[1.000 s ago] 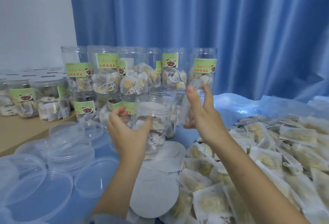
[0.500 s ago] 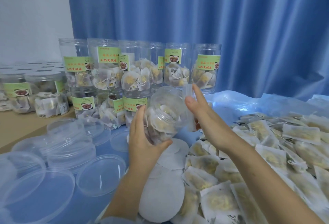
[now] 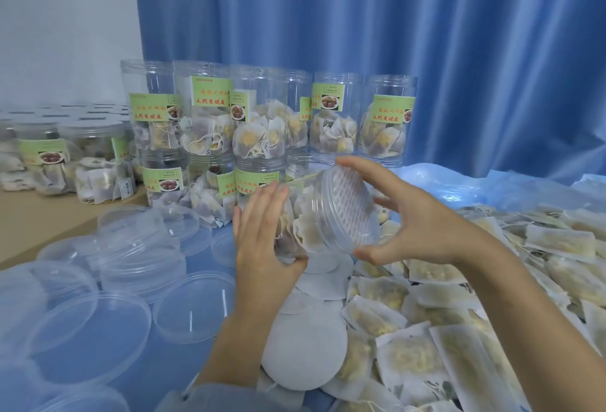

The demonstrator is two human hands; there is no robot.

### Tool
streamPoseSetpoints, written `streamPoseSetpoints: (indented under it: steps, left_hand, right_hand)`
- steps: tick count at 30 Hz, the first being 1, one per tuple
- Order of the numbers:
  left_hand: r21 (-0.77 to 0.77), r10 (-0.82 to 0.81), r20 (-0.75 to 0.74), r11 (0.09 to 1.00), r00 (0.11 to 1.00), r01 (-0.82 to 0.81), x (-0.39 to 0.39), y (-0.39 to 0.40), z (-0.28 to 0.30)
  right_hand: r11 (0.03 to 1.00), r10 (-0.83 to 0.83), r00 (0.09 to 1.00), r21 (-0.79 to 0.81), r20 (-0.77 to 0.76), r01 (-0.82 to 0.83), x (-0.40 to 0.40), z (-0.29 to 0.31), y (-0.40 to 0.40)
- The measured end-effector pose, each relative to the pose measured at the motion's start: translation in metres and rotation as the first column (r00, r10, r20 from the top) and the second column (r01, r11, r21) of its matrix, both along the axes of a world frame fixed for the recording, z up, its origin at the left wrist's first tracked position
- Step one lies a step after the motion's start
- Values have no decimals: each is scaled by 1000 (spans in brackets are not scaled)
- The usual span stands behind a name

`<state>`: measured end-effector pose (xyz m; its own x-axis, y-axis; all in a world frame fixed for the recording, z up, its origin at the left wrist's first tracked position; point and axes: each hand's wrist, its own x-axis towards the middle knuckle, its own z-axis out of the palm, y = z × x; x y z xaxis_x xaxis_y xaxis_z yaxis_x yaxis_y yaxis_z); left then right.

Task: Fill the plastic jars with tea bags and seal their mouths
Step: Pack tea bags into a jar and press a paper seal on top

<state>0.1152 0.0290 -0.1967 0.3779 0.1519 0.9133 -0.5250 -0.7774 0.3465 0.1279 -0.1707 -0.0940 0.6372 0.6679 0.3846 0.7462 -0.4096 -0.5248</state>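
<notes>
while a blue pleated curtain (image 3: pixel 426 51) fills the back of the scene, a blue-covered table (image 3: pixel 164 362) spreads below it, crowded on every side. to the right lies a wide heap of loose tea bags (image 3: pixel 475 329), reaching under the right forearm. behind the hands stands a two-tier stack of filled, green-labelled jars (image 3: pixel 262 136), with more lidded jars (image 3: pixel 59 162) on a tan surface at far left. clear plastic lids (image 3: pixel 108 280) lie scattered and piled at lower left, and round white seal discs (image 3: pixel 305 356) overlap each other near the middle, just beside the tea bags.

the jar being worked on (image 3: pixel 314 215) is held in the air in front of the stack, tipped on its side with its mouth turned toward the right and toward the camera; tea bags show through its wall, and a white patterned seal (image 3: pixel 347 208) covers the mouth. the left hand (image 3: pixel 265 234) is wrapped around the jar's body, thumb beneath. the right hand (image 3: pixel 410 218) is spread wide around the mouth end, fingers above and thumb below the rim; whether they press on it i cannot tell.

a second ago the jar stood upright with its mouth up, and the right hand held a tea bag pinched beside it; half a second ago the jar was already tilting. now it lies nearly level and the seal faces the right palm.
</notes>
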Motion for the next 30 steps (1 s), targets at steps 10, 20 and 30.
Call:
streamPoseSetpoints:
  steps: [10, 20, 30]
  left_hand:
    - [-19, 10, 36, 1000, 999, -10, 3, 2, -4]
    - [-19, -4, -16, 1000, 1000, 4, 2, 4, -7]
    - [57, 35, -29, 998, 999, -34, -6, -4, -1]
  right_hand:
    - [975, -219, 966, 6, 139, 220, -5, 2, 6]
    - [964, -11, 976, -257, 216, 68, -5, 4, 7]
    - [948, -299, 942, -68, 155, 312, -2, -6, 10]
